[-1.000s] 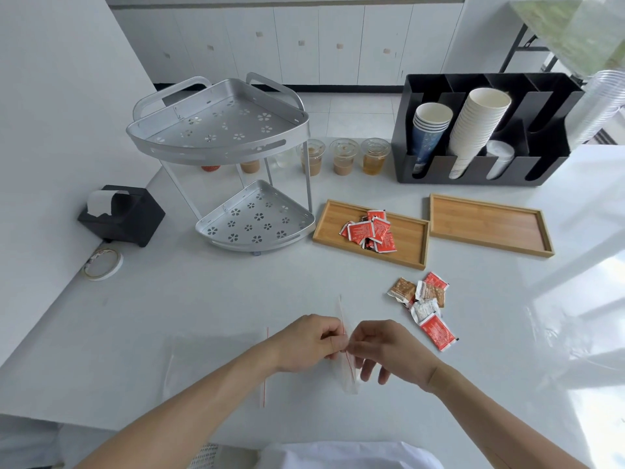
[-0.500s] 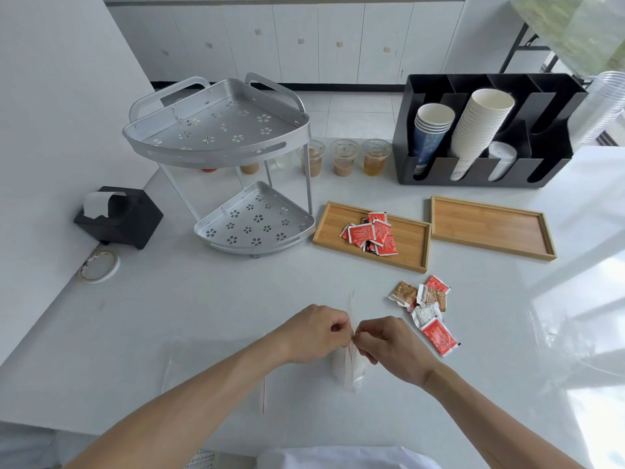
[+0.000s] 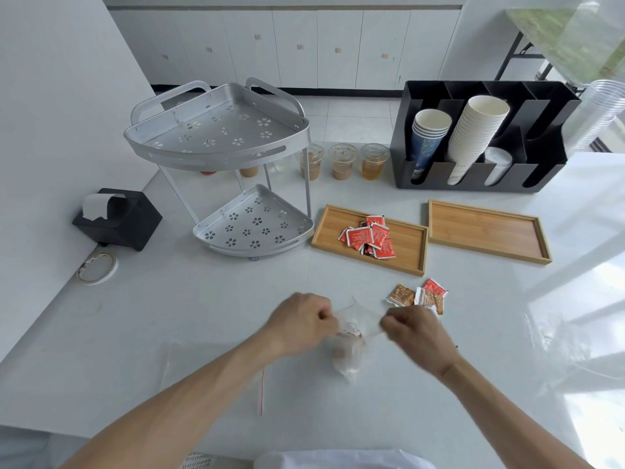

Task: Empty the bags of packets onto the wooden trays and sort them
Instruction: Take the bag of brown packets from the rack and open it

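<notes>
White desk (image 3: 473, 384) carries two wooden trays: the near tray (image 3: 338, 245) holds red packets (image 3: 368, 236), the far tray (image 3: 487, 228) sits bare. Our left hand (image 3: 301, 324) and right hand (image 3: 414, 328), together a moment ago, have pulled apart, each pinching an edge of the clear bag (image 3: 348, 350), so it is opening for emptying. Its blurred contents are unreadable; our right hand partly hides the loose packets (image 3: 417, 296).

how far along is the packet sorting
Partly done. A heap of red packets already lies in the left tray, and a flat empty bag lies on the counter. In hand: the left hand and right hand are pulling open a clear bag with packets inside. Left: the mixed loose packets on the counter and the bare right tray.
</notes>
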Available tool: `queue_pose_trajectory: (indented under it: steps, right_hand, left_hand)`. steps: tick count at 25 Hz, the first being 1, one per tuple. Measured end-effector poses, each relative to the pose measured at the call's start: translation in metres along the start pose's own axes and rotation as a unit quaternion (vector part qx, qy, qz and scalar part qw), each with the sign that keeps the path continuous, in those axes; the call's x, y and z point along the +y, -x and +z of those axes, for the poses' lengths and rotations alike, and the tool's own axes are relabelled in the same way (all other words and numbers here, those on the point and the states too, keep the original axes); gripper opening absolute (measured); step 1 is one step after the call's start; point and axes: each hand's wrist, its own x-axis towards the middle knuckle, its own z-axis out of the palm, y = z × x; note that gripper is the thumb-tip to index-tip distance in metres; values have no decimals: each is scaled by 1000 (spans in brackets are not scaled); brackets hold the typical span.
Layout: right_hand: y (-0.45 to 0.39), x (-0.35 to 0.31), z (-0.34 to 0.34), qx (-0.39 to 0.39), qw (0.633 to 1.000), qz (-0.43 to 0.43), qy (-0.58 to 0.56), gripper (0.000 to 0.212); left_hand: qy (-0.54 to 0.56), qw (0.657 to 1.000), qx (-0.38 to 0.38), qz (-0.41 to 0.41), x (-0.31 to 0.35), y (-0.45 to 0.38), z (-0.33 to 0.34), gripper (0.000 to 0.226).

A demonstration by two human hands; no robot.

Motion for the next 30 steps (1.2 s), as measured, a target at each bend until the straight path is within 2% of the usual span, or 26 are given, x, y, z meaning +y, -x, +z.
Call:
queue_pose_trajectory:
  steps: [2,4,9,14,16,18,20,22,24,28,30]
  right_hand:
    - [0,12,-14,22,999,26,31,36]
    - [3,14,-16,23,997,13,76,35]
    - [2,7,-20,58,993,19,102,38]
    - [5,3,-33,96,959,50,263,24]
    - [13,-2,-36,161,948,-9,274,9]
    - [20,-15,-32,196,948,-103,229,15]
    - [22,-29,-28,151,960,-133,197,25]
    - [17,-35,-24,118,963,-118,212,30]
    - [11,-33,-27,116,960,-122,223,27]
    - [1,-21,-49,93,953,-145,250,16]
    - [-1,-13,-68,97,949,-153,259,13]
  left_hand:
    - [0,1000,-2,-30,-16,1,-12,26]
    - [-4,999,-32,-35,-20,3,-17,23]
    - [56,995,-45,-63,-9,-2,-21,22]
    - [146,985,-46,-86,14,-11,-11,26]
    - [179,979,-44,-89,29,-17,-5,25]
    - [222,970,-47,-90,44,-24,1,24]
    - [261,959,-49,-95,56,-28,8,23]
    - [271,957,-33,-97,62,-30,12,23]
    - [268,959,-9,-87,65,-30,12,23]
    - [311,949,-13,-56,69,-30,11,21]
    - [286,956,10,-71,64,-36,21,19]
